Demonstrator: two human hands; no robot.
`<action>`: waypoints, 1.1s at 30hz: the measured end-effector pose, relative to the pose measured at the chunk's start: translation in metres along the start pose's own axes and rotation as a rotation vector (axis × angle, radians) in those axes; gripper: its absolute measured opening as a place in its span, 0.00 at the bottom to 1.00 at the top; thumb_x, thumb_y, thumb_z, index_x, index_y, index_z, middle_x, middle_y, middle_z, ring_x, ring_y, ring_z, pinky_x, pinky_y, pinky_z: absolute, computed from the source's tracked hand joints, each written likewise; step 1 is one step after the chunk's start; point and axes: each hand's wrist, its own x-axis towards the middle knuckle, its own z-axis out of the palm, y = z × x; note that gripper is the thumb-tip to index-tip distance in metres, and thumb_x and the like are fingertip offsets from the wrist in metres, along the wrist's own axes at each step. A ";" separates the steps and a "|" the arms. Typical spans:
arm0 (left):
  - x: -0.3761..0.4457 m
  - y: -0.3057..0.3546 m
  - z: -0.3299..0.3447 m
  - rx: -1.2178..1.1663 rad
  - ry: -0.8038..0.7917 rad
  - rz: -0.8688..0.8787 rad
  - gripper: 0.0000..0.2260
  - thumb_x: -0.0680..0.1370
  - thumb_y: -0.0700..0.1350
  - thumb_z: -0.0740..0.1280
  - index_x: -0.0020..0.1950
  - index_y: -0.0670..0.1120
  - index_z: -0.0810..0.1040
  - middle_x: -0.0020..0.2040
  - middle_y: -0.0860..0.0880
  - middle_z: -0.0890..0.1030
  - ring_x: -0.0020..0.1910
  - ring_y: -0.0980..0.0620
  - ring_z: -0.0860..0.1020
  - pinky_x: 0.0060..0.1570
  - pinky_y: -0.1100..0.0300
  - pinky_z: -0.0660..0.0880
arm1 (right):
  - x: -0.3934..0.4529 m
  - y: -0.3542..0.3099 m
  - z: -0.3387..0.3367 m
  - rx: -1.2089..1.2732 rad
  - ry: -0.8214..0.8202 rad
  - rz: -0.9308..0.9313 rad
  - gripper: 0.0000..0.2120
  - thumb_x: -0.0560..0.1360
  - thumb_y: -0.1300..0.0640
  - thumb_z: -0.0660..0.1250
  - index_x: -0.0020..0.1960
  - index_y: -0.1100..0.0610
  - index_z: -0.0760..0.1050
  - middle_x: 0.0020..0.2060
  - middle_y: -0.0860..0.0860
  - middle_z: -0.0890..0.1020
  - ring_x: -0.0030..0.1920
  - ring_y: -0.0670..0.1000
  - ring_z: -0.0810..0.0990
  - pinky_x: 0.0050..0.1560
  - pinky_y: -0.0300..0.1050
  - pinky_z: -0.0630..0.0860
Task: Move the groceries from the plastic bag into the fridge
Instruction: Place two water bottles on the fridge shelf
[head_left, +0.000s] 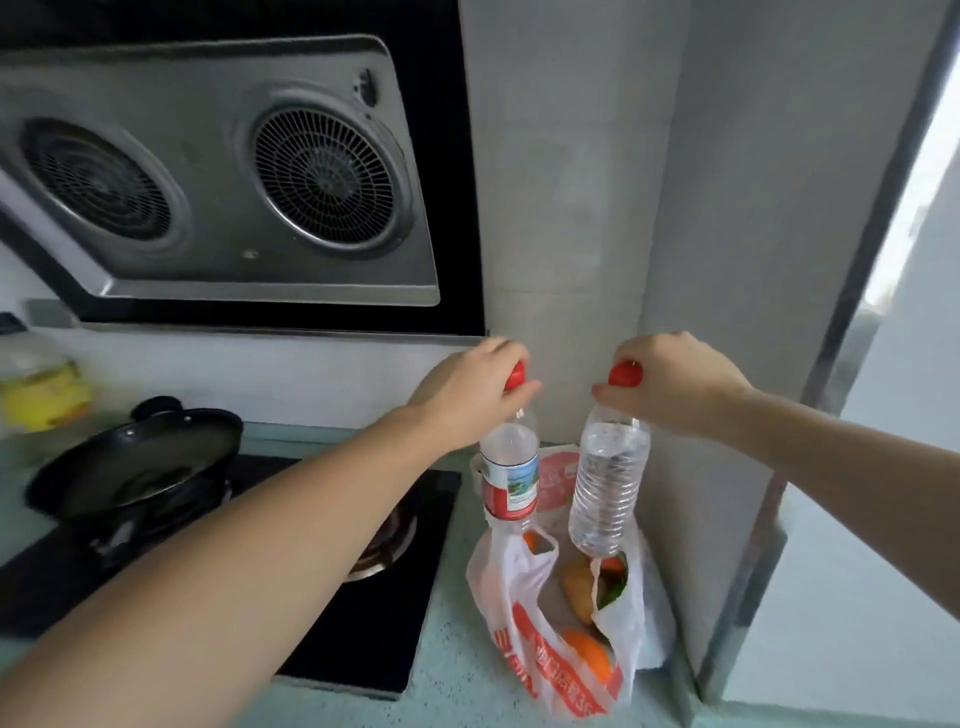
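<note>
Left hand (470, 387) pinches red cap of labelled bottle (509, 475); right hand (670, 382) pinches cap of clear bottle (608, 486). Both bottles hang above plastic bag (524, 623) on counter (452, 691), right of stove (374, 597).

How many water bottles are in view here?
2. The labelled bottle hangs from the left hand, the plain bottle from the right hand, both above the bag. More may be hidden inside.

Clear plastic bottles (608, 483); crinkly bag (524, 649) — brushed-metal hood (218, 171).
</note>
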 end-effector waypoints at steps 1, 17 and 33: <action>-0.008 0.007 -0.013 0.072 0.004 -0.012 0.13 0.80 0.56 0.60 0.55 0.47 0.73 0.52 0.51 0.74 0.47 0.48 0.74 0.44 0.54 0.71 | -0.005 -0.003 -0.004 0.015 0.006 -0.038 0.12 0.69 0.42 0.67 0.39 0.51 0.76 0.41 0.50 0.80 0.44 0.57 0.77 0.44 0.46 0.75; -0.254 0.057 -0.206 0.587 -0.063 -0.626 0.14 0.77 0.57 0.59 0.39 0.48 0.73 0.37 0.50 0.75 0.37 0.47 0.74 0.36 0.57 0.70 | -0.109 -0.200 -0.042 0.334 -0.114 -0.582 0.13 0.64 0.41 0.69 0.38 0.51 0.78 0.37 0.48 0.81 0.41 0.52 0.79 0.43 0.48 0.80; -0.657 0.159 -0.466 0.772 0.204 -1.219 0.10 0.72 0.54 0.64 0.36 0.50 0.71 0.35 0.51 0.78 0.38 0.48 0.76 0.34 0.59 0.68 | -0.362 -0.565 -0.123 0.710 -0.305 -1.001 0.13 0.66 0.45 0.69 0.33 0.55 0.79 0.33 0.50 0.81 0.38 0.50 0.79 0.42 0.47 0.79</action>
